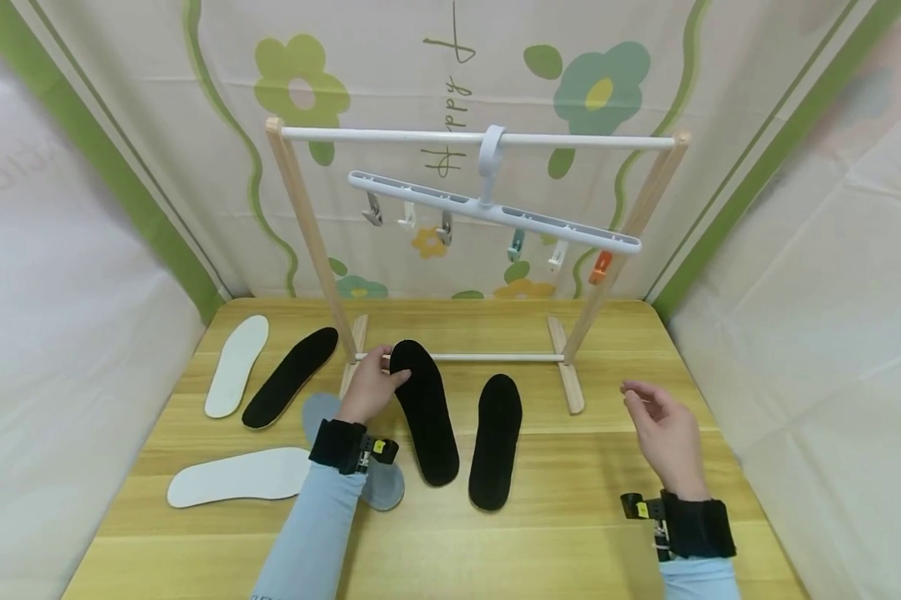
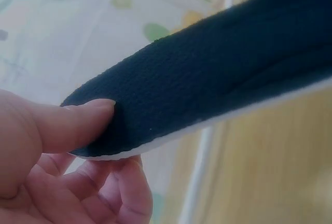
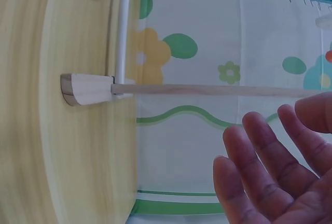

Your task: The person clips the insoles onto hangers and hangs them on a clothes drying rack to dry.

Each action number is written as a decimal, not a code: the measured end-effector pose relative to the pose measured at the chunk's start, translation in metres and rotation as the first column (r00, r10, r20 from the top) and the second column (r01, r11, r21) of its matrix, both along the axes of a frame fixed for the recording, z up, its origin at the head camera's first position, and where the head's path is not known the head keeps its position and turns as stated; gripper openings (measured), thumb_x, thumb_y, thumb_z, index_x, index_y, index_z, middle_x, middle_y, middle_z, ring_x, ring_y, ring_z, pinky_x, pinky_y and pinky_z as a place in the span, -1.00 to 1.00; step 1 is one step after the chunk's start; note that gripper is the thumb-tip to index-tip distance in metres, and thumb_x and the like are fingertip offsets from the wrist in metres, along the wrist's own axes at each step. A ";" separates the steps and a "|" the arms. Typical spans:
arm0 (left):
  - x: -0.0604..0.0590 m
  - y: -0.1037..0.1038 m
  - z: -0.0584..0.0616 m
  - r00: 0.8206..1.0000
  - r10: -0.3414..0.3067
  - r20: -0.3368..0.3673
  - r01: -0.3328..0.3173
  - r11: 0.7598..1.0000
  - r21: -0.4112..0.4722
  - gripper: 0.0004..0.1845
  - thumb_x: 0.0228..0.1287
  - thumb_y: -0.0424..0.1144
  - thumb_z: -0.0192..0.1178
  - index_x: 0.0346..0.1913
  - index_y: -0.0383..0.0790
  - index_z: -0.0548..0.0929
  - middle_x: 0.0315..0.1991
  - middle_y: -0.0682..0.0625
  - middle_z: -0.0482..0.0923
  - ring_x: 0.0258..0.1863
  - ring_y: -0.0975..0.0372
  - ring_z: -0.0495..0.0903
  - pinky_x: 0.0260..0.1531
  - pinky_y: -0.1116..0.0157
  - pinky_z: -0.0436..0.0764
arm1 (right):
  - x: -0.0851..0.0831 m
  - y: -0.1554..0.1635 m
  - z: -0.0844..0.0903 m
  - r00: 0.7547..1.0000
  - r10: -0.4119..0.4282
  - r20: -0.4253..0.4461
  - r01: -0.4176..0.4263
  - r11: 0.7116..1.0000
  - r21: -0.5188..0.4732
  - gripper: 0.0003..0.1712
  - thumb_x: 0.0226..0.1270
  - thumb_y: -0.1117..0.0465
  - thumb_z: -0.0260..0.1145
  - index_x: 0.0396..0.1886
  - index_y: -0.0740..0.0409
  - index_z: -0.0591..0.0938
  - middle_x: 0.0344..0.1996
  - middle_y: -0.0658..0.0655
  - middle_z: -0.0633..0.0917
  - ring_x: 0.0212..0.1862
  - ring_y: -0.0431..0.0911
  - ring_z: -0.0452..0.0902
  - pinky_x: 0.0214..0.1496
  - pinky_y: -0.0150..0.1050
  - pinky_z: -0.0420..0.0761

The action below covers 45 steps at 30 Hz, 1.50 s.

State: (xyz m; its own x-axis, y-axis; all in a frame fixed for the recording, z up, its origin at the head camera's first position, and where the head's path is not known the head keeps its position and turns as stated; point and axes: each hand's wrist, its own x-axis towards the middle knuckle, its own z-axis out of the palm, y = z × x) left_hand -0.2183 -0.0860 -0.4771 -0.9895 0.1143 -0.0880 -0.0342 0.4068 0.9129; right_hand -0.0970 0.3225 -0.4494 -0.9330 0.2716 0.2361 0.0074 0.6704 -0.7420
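Note:
My left hand pinches one end of a black insole, thumb on the dark face and fingers beneath. In the left wrist view this insole shows a pale underside along its edge. A second black insole lies on the table just to its right. My right hand hovers at the right side of the table, holding nothing; its fingers are loosely bent in the right wrist view. Partly hidden under my left forearm lies a grey insole.
A wooden rack carries a white hanger with several clips, among them an orange clip. On the left of the table lie a white insole, another black insole and a second white insole.

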 end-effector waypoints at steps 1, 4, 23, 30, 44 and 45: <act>0.001 0.001 0.004 1.000 -0.001 -0.008 0.001 1.000 0.006 -0.57 0.37 -0.36 0.26 0.23 -0.32 0.42 -0.06 -0.21 0.55 -0.16 0.02 0.56 -0.19 0.15 0.53 | 0.000 0.001 0.002 1.000 0.000 -0.004 0.000 1.000 0.002 -0.59 0.55 0.00 0.12 0.18 0.13 0.62 0.01 0.16 0.70 -0.17 -0.51 0.49 -0.31 -0.48 0.50; 0.005 0.002 0.015 1.000 -0.010 -0.026 0.011 1.000 0.026 -0.56 0.39 -0.33 0.24 0.26 -0.31 0.41 -0.02 -0.21 0.53 -0.12 0.02 0.52 -0.13 0.13 0.50 | -0.002 0.006 0.006 1.000 0.005 -0.011 -0.005 1.000 0.003 -0.58 0.56 0.00 0.11 0.19 0.13 0.62 0.02 0.16 0.70 -0.18 -0.50 0.49 -0.34 -0.46 0.50; 0.012 0.020 0.059 0.985 -0.037 -0.167 0.043 0.999 0.031 -0.66 0.39 -0.23 0.27 0.15 -0.21 0.52 -0.07 -0.12 0.55 -0.19 0.04 0.49 -0.13 0.14 0.49 | -0.015 0.023 0.044 0.998 0.022 -0.065 -0.021 0.999 0.024 -0.58 0.54 0.01 0.14 0.21 0.14 0.60 0.07 0.17 0.68 -0.14 -0.50 0.48 -0.21 -0.51 0.47; 0.009 0.032 0.070 0.977 -0.053 -0.205 0.066 0.996 0.056 -0.68 0.34 -0.29 0.30 0.11 -0.20 0.55 -0.09 -0.10 0.56 -0.18 0.06 0.51 -0.11 0.15 0.51 | -0.024 0.026 0.062 0.995 0.033 -0.098 -0.030 0.999 0.037 -0.59 0.54 0.03 0.15 0.21 0.12 0.61 0.06 0.18 0.68 -0.13 -0.47 0.50 -0.22 -0.52 0.47; 0.002 0.056 0.085 0.962 -0.132 -0.238 0.139 0.990 0.016 -0.75 0.34 -0.25 0.31 0.02 -0.17 0.57 -0.13 -0.06 0.56 -0.21 0.08 0.51 -0.16 0.16 0.52 | -0.040 0.027 0.098 0.988 0.062 -0.139 -0.055 0.997 0.054 -0.57 0.54 -0.02 0.13 0.20 0.12 0.61 0.00 0.16 0.70 -0.15 -0.42 0.51 -0.22 -0.52 0.44; 0.001 0.057 0.085 0.962 -0.135 -0.239 0.143 0.990 0.015 -0.76 0.34 -0.25 0.31 0.01 -0.17 0.57 -0.13 -0.05 0.57 -0.22 0.08 0.51 -0.17 0.16 0.52 | -0.042 0.026 0.100 0.988 0.064 -0.139 -0.057 0.997 0.051 -0.57 0.54 -0.02 0.12 0.20 0.11 0.61 0.00 0.16 0.70 -0.14 -0.41 0.52 -0.22 -0.52 0.45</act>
